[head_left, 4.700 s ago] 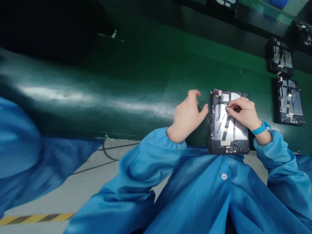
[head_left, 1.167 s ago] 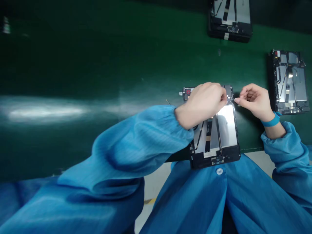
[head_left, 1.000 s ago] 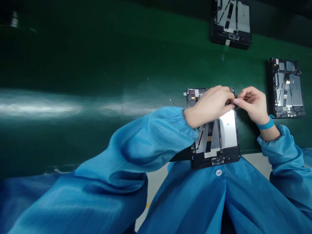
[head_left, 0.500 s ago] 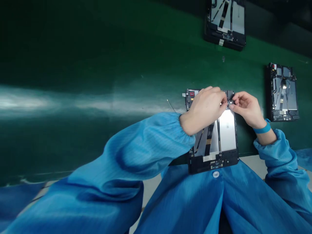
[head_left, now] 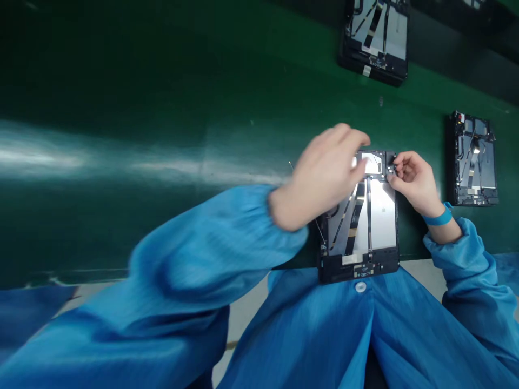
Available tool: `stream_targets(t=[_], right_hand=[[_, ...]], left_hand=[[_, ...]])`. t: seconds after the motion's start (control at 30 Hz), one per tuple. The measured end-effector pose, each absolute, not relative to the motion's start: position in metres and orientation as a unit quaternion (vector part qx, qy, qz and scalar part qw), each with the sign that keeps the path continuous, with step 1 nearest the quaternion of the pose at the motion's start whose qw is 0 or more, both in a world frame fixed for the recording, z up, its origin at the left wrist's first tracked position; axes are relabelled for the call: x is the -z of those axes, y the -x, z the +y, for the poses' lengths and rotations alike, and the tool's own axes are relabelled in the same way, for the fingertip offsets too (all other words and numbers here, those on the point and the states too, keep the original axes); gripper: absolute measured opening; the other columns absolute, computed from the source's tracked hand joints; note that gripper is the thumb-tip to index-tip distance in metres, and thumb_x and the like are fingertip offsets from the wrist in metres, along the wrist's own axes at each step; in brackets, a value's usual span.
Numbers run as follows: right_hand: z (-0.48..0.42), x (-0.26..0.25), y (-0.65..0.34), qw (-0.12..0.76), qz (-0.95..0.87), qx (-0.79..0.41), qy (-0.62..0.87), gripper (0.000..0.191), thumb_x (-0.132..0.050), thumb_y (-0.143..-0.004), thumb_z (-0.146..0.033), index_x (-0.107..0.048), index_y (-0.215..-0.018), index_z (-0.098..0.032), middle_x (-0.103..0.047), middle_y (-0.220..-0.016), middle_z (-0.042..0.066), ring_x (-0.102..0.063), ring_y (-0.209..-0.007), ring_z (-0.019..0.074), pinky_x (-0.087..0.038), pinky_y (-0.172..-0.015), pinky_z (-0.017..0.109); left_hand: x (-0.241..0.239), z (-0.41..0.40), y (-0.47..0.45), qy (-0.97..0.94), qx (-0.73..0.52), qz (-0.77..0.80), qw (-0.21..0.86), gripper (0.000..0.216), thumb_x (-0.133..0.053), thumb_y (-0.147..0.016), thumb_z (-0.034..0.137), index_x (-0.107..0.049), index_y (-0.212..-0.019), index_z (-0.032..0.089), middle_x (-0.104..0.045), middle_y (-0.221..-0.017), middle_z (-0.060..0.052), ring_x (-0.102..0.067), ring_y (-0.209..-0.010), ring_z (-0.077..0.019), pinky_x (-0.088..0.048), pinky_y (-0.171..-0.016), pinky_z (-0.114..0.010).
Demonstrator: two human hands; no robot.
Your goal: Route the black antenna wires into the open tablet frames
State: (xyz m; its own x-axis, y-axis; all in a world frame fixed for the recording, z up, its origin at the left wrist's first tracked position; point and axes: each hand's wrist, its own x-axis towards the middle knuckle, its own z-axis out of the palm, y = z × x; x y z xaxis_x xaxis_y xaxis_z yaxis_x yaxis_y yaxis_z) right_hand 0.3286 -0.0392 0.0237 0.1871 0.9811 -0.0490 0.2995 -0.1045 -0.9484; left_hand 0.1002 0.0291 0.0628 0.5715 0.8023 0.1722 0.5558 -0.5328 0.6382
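An opened tablet with a black frame, silver inner plate and dark ribbon cables lies at the bench's front edge, close to my body. Over its upper left part is my left hand, slightly blurred, thumb and fingers apart and nothing seen between them. It hides that corner of the tablet. At the upper right edge, my right hand has its thumb and fingers curled together, the thumb tip touching the tablet's edge. Whatever lies between those fingertips is too small to make out. A blue band circles the right wrist.
Another opened tablet lies to the right on the green bench. A further one sits at the back. A thin rod-like tip shows beside my left wrist. A tiny dark bit lies behind the near tablet.
My left hand has pulled back left, away from the right fingertips, and its fingers have spread. More of the tablet's top shows. My right hand stays at the upper right edge.
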Motion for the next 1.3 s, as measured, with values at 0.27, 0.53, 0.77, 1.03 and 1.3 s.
stream_targets(t=[0.27, 0.53, 0.77, 1.03, 1.3], right_hand=[[-0.054, -0.068, -0.279, 0.348, -0.63, -0.425, 0.549, 0.021, -0.067, -0.089, -0.021, -0.066, -0.111, -0.021, -0.072, -0.1, 0.002, -0.064, -0.077, 0.0118, -0.051, -0.068, 0.026], [-0.052, -0.075, -0.221, 0.068, -0.796, -0.427, 0.423, 0.011, -0.064, -0.096, -0.01, -0.072, -0.091, -0.016, -0.076, -0.087, 0.005, -0.069, -0.082, 0.0163, -0.049, -0.077, 0.029], [-0.045, -0.08, -0.262, 0.065, -0.85, -0.376, 0.363, 0.015, -0.061, -0.101, -0.01, -0.073, -0.095, -0.018, -0.075, -0.09, 0.004, -0.066, -0.08, 0.0164, -0.047, -0.073, 0.029], [-0.027, -0.068, -0.249, 0.106, -0.902, -0.252, 0.333, 0.028, -0.047, -0.109, -0.014, -0.074, -0.104, -0.018, -0.071, -0.093, 0.008, -0.061, -0.086, 0.0205, -0.047, -0.08, 0.034], [-0.016, -0.053, -0.253, 0.126, -0.894, -0.253, 0.348, 0.025, -0.048, -0.109, -0.014, -0.072, -0.11, -0.019, -0.07, -0.098, 0.007, -0.06, -0.089, 0.0197, -0.046, -0.081, 0.034]], left_hand=[[-0.035, -0.013, 0.013, -0.87, -0.109, 0.362, 0.317, 0.014, -0.066, -0.085, 0.019, -0.074, -0.093, 0.025, -0.062, -0.067, 0.001, -0.052, -0.052, -0.0183, -0.037, -0.054, -0.032], [-0.067, -0.063, -0.009, -0.874, -0.324, 0.315, 0.176, 0.044, -0.068, -0.095, 0.009, -0.066, -0.134, 0.028, -0.076, -0.107, -0.005, -0.073, -0.09, -0.022, -0.061, -0.081, -0.034], [-0.035, -0.077, -0.022, -0.639, -0.267, 0.481, 0.538, 0.068, -0.069, -0.092, 0.018, -0.042, -0.154, 0.029, -0.063, -0.114, -0.004, -0.059, -0.06, -0.0076, -0.054, -0.055, -0.025], [-0.03, -0.076, -0.032, -0.485, -0.256, 0.475, 0.688, 0.067, -0.074, -0.083, 0.016, -0.044, -0.141, 0.029, -0.053, -0.104, 0.002, -0.054, -0.056, -0.0036, -0.046, -0.051, -0.021], [-0.033, -0.07, -0.031, -0.451, -0.252, 0.472, 0.714, 0.065, -0.076, -0.078, 0.015, -0.046, -0.133, 0.03, -0.053, -0.101, 0.004, -0.054, -0.055, -0.0036, -0.044, -0.051, -0.02]])
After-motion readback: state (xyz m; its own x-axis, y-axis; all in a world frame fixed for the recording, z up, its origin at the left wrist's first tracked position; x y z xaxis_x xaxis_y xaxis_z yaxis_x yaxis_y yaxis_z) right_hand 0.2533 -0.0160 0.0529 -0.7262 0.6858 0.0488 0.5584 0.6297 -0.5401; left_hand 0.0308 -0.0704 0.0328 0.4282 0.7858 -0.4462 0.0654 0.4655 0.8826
